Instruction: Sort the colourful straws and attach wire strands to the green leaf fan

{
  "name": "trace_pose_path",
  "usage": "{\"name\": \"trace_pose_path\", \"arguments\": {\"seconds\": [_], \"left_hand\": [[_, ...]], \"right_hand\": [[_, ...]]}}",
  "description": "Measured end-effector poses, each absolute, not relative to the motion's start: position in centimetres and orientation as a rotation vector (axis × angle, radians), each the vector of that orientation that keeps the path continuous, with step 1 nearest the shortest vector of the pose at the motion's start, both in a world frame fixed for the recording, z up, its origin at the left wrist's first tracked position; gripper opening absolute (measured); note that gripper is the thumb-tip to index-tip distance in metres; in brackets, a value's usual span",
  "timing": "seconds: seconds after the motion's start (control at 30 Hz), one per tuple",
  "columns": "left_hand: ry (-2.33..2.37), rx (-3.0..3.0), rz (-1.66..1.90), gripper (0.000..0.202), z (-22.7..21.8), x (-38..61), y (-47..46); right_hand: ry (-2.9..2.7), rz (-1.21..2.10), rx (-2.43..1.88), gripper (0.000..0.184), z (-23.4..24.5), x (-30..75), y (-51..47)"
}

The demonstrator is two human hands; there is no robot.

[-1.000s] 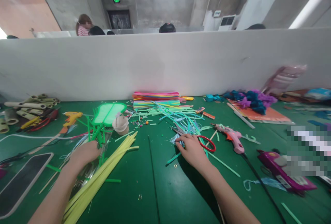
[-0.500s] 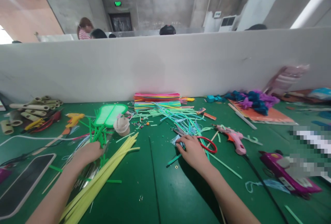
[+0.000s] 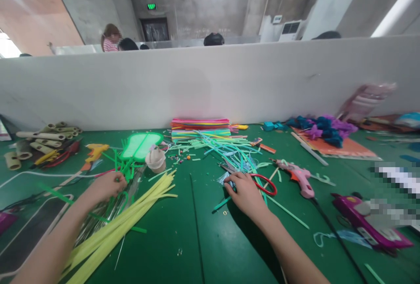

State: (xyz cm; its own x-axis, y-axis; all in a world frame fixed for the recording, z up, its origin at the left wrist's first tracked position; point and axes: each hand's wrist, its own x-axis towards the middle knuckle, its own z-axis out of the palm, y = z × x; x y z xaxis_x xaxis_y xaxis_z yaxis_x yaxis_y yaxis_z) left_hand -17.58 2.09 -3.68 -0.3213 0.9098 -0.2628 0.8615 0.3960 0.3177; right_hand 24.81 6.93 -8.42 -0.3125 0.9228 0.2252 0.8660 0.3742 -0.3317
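Note:
My left hand [image 3: 110, 185] is over the left side of the table, its fingers curled together in a pinch. What they hold, if anything, is hidden. Close by are green pipe cleaners [image 3: 127, 171], a pile of clear-wrapped thin sticks [image 3: 98, 214] and a bundle of yellow pipe cleaners [image 3: 144, 205]. My right hand [image 3: 244, 192] rests palm down, thumb apart, on small light-blue tassels [image 3: 224, 178]. Red-handled scissors [image 3: 271, 183] lie partly under its fingers. Loose mint-green and blue strips [image 3: 236, 152] spread behind it.
A pink glue gun [image 3: 300, 177] and a purple device [image 3: 367, 222] lie right. Leftward are a phone [image 3: 33, 236], a yellow glue gun [image 3: 96, 150] and cardboard tubes [image 3: 46, 137]. A cup [image 3: 155, 159] stands beside a green wing-like frame [image 3: 141, 145]. A white partition [image 3: 197, 82] closes the back.
My left hand has drawn back slightly left from the green pipe cleaners, its fingers pinched. A long green strip by the left forearm has shifted and is blurred. The right hand stays in place.

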Motion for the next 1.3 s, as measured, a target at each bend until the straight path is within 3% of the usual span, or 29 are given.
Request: {"name": "trace_pose_path", "arguments": {"seconds": [0.13,0.3,0.4,0.7,0.93,1.1,1.3], "left_hand": [[2.209,1.448,0.135,0.023,-4.8,-18.0,2.2],[2.201,1.425,0.076,0.022,-5.0,-18.0,2.5],[2.199,1.438,0.046,0.02,-4.8,-17.8,2.6],[2.18,1.415,0.054,0.013,-4.4,-19.2,2.2],[1.894,1.309,0.17,0.019,-2.7,-16.9,1.0],[1.716,1.226,0.248,0.026,-0.9,-16.4,-0.1],[1.557,1.086,0.265,0.031,0.2,-16.7,-1.9]], "right_hand": [[-2.221,0.081,-1.41,0.028,-6.2,21.3,4.3],[-2.652,0.202,-0.658,0.038,-4.4,11.4,-0.6],[-2.742,0.089,-0.379,0.048,-5.5,5.8,-1.0],[-2.881,-0.002,-0.388,0.01,-7.1,4.8,3.2],[-2.869,0.144,-0.525,0.021,-6.7,7.9,6.1],[-2.683,0.25,-0.486,0.038,-5.7,7.1,4.4],[-2.567,0.154,-0.384,0.028,-5.7,4.3,2.0]]}}
